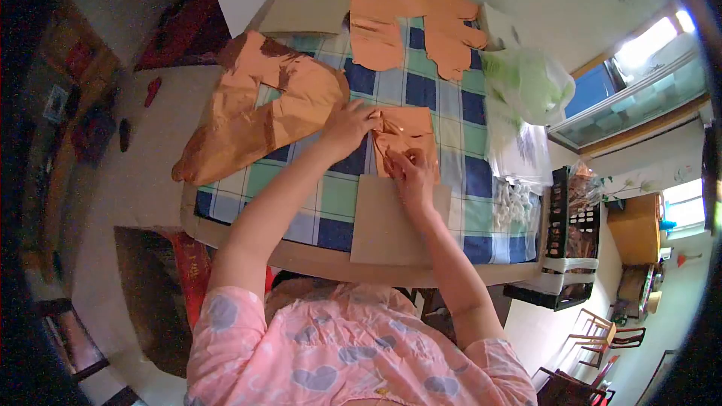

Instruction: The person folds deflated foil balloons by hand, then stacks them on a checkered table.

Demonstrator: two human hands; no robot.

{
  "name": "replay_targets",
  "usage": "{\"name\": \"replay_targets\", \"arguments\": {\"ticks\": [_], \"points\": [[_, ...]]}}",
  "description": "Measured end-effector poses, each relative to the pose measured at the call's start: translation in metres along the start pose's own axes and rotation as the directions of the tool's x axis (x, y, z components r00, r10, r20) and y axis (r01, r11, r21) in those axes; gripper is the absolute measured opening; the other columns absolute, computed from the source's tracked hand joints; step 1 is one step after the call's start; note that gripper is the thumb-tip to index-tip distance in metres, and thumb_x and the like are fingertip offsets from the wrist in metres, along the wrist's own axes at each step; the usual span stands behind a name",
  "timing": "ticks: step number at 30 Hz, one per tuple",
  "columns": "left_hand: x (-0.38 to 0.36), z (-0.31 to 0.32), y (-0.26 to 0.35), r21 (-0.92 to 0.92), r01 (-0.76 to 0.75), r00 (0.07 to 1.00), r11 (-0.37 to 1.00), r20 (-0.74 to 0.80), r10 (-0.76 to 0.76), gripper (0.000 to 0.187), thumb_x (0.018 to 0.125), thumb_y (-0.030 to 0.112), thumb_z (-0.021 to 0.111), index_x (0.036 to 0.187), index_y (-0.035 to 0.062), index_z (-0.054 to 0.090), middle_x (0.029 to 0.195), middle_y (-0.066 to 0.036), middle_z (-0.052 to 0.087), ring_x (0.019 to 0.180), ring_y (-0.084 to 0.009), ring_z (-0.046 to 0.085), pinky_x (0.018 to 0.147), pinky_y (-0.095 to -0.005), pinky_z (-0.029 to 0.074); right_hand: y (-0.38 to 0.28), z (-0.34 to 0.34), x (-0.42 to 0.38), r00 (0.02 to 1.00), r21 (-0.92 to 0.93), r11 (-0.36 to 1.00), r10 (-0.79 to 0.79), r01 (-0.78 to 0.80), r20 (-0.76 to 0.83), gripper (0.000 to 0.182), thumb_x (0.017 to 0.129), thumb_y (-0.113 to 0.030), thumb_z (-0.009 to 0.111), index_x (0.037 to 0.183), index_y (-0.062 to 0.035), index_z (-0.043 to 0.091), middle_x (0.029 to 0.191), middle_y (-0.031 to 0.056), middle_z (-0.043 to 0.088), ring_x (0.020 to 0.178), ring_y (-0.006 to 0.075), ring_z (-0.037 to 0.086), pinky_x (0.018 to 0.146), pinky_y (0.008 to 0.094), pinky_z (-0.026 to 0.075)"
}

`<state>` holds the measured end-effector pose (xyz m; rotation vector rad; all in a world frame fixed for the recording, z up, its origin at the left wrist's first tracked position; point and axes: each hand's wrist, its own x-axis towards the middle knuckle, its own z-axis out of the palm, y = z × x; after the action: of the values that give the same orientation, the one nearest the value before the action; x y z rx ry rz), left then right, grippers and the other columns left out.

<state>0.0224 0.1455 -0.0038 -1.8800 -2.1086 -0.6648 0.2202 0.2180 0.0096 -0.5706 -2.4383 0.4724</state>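
Observation:
A folded copper-coloured foil piece [418, 122] lies near the middle of the checked cloth [335, 199]. My left hand [350, 129] is at its upper left corner, thumb and fingers pinched together on the foil. On its lower part rests my right hand [410, 169], with the fingertips pressed together on the foil. A grey-brown card [391, 225] lies just below the foil, partly under my right forearm. To the left spreads a large crumpled copper foil shape [278, 116].
More flat copper foil shapes [376, 41] lie at the far side, beside another card [304, 11]. Clear and greenish plastic bags [526, 86] are at the right, with white strings [513, 204] below. A black crate [560, 218] stands past the right edge.

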Motion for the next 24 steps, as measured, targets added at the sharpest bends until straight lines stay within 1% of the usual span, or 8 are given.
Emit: {"name": "replay_targets", "arguments": {"ticks": [5, 8, 11, 14, 17, 20, 22, 24], "points": [[0.003, 0.000, -0.003, 0.050, 0.038, 0.998, 0.998, 0.057, -0.041, 0.029, 0.081, 0.010, 0.052, 0.107, 0.0123, 0.065, 0.117, -0.004, 0.057, 0.118, -0.0254, 0.045, 0.097, -0.0469, 0.033, 0.005, 0.005, -0.006, 1.000, -0.014, 1.000, -0.005, 0.005, 0.002, 0.017, 0.078, -0.005, 0.064, 0.094, -0.0097, 0.068, 0.093, 0.0107, 0.055, 0.081, 0.0287, 0.056, 0.072, 0.0403, 0.042], [0.015, 0.003, 0.002, -0.181, 0.206, 0.979, 0.962, 0.039, -0.202, 0.026, 0.081, 0.011, 0.055, 0.104, 0.0110, 0.064, 0.109, -0.006, 0.059, 0.110, -0.0273, 0.049, 0.093, -0.0475, 0.036, 0.005, 0.006, -0.003, 0.999, 0.009, 1.000, -0.023, 0.023, -0.029, 0.018, 0.077, -0.004, 0.064, 0.094, -0.0089, 0.068, 0.093, 0.0113, 0.055, 0.081, 0.0286, 0.057, 0.070, 0.0399, 0.044], [0.023, -0.003, 0.016, -0.256, 0.184, 0.975, 0.949, -0.075, -0.209, 0.022, 0.078, 0.017, 0.061, 0.097, 0.0069, 0.063, 0.097, -0.010, 0.058, 0.100, -0.0286, 0.051, 0.085, -0.0466, 0.041, 0.002, 0.004, -0.001, 0.999, 0.013, 0.999, -0.030, 0.030, -0.037, 0.020, 0.076, -0.003, 0.065, 0.095, -0.0093, 0.068, 0.093, 0.0118, 0.055, 0.081, 0.0285, 0.057, 0.069, 0.0397, 0.045], [0.028, -0.012, 0.030, -0.101, 0.201, 0.970, 0.974, -0.115, -0.212, 0.032, 0.073, 0.023, 0.067, 0.098, 0.0043, 0.058, 0.095, -0.013, 0.056, 0.095, -0.0296, 0.052, 0.078, -0.0443, 0.045, 0.003, 0.006, -0.002, 1.000, 0.005, 1.000, -0.009, 0.009, -0.026, 0.022, 0.075, -0.002, 0.065, 0.096, -0.0103, 0.068, 0.093, 0.0119, 0.055, 0.081, 0.0284, 0.057, 0.069, 0.0394, 0.045], [0.034, -0.011, 0.049, -0.001, 0.326, 0.945, 0.945, -0.017, -0.326, 0.046, 0.070, 0.023, 0.070, 0.107, 0.0022, 0.052, 0.101, -0.017, 0.055, 0.099, -0.0349, 0.051, 0.086, -0.0476, 0.040, 0.007, 0.010, -0.004, 0.998, -0.007, 1.000, -0.028, 0.028, -0.057, 0.025, 0.075, -0.002, 0.066, 0.098, -0.0108, 0.068, 0.093, 0.0118, 0.055, 0.079, 0.0279, 0.057, 0.068, 0.0387, 0.046], [0.038, 0.011, 0.041, 0.051, 0.383, 0.923, 0.922, 0.021, -0.385, 0.047, 0.069, 0.021, 0.071, 0.108, 0.0024, 0.051, 0.099, -0.017, 0.054, 0.097, -0.0346, 0.051, 0.087, -0.0481, 0.040, 0.006, 0.008, -0.002, 0.996, -0.032, 0.998, -0.057, 0.055, -0.072, 0.025, 0.075, -0.001, 0.065, 0.099, -0.0103, 0.068, 0.093, 0.0118, 0.055, 0.077, 0.0271, 0.057, 0.066, 0.0375, 0.047], [0.035, 0.012, 0.033, -0.022, 0.344, 0.937, 0.939, -0.056, -0.345, 0.042, 0.070, 0.018, 0.071, 0.104, 0.0032, 0.051, 0.096, -0.014, 0.053, 0.091, -0.0314, 0.052, 0.079, -0.0428, 0.043, 0.008, 0.011, -0.003, 0.999, 0.036, 0.999, -0.008, 0.009, -0.036, 0.025, 0.076, 0.000, 0.065, 0.099, -0.0095, 0.068, 0.093, 0.0121, 0.054, 0.077, 0.0264, 0.057, 0.065, 0.0362, 0.047], [0.027, 0.005, 0.027, -0.118, 0.281, 0.945, 0.952, -0.135, -0.296, 0.037, 0.070, 0.013, 0.069, 0.102, 0.0037, 0.051, 0.093, -0.013, 0.053, 0.088, -0.0300, 0.053, 0.076, -0.0407, 0.045, 0.009, 0.013, -0.006, 0.995, 0.087, 0.992, 0.093, -0.095, 0.030, 0.026, 0.076, -0.009, 0.066, 0.102, -0.0142, 0.068, 0.097, 0.0113, 0.055, 0.088, 0.0291, 0.055, 0.074, 0.0396, 0.045]]}}
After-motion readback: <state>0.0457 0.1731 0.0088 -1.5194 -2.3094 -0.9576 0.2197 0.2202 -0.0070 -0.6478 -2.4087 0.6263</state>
